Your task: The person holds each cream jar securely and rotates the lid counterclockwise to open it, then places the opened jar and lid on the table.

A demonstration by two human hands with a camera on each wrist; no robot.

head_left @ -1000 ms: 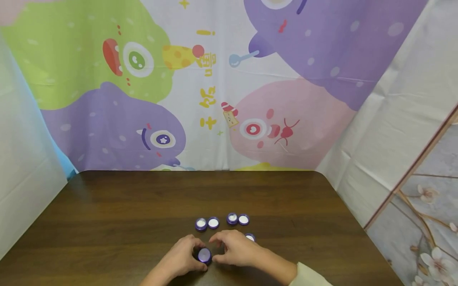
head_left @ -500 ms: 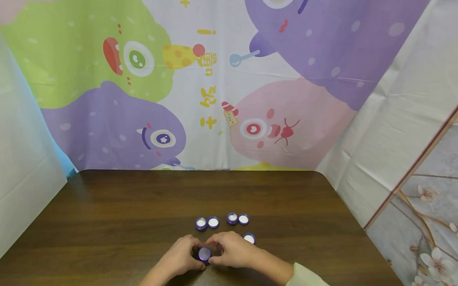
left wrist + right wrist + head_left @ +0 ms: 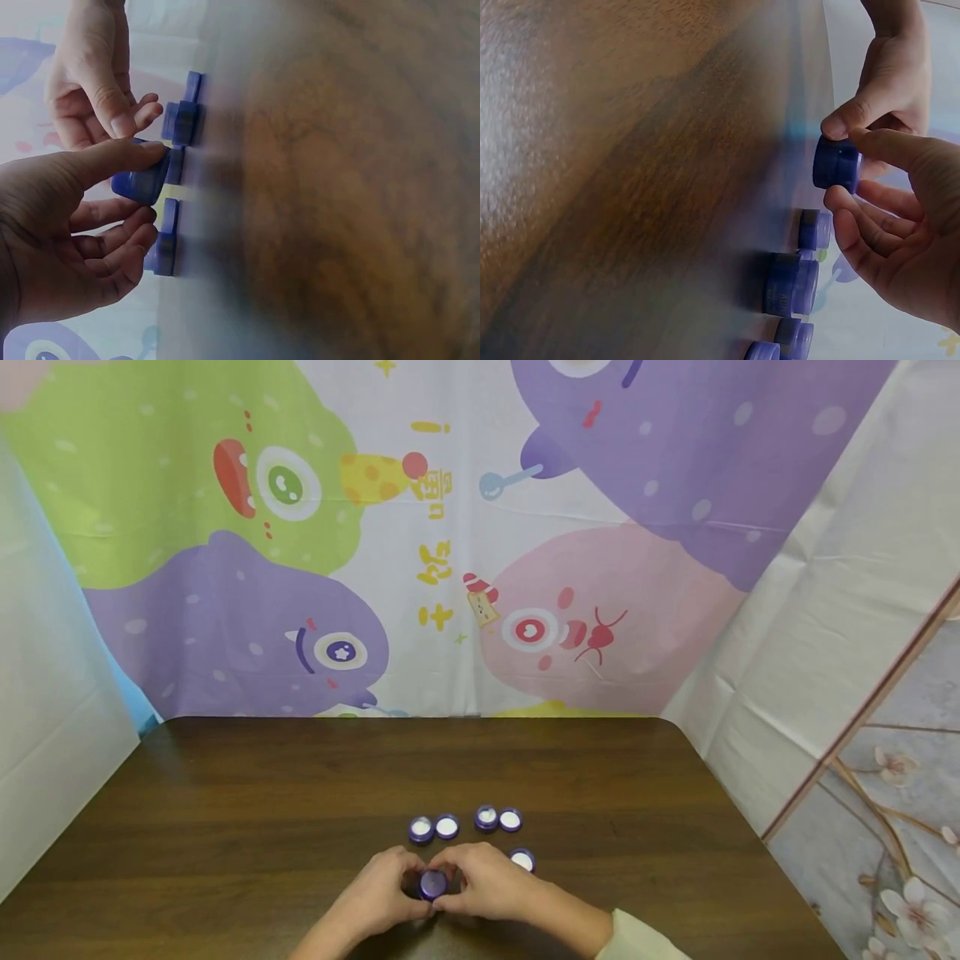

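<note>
A small purple cream jar is held between my two hands, its plain purple round face turned up. My left hand grips it from the left, and in the left wrist view the thumb lies along the jar's side. From the right, my right hand pinches the jar, thumb at its near side and forefinger at its far side. The right wrist view shows the jar just off the thumb and fingertips, a seam running round it. The other fingers of the right hand curl loosely below it.
Behind the hands stand two open purple jars with white contents, each beside a white-lined lid. Another purple-rimmed round piece with a white face lies close beyond the right hand. A patterned curtain hangs at the wooden table's far edge.
My right hand has closed in from beside the jar and now pinches it. The jar has shifted slightly away and to the right, with the left hand still on it.
</note>
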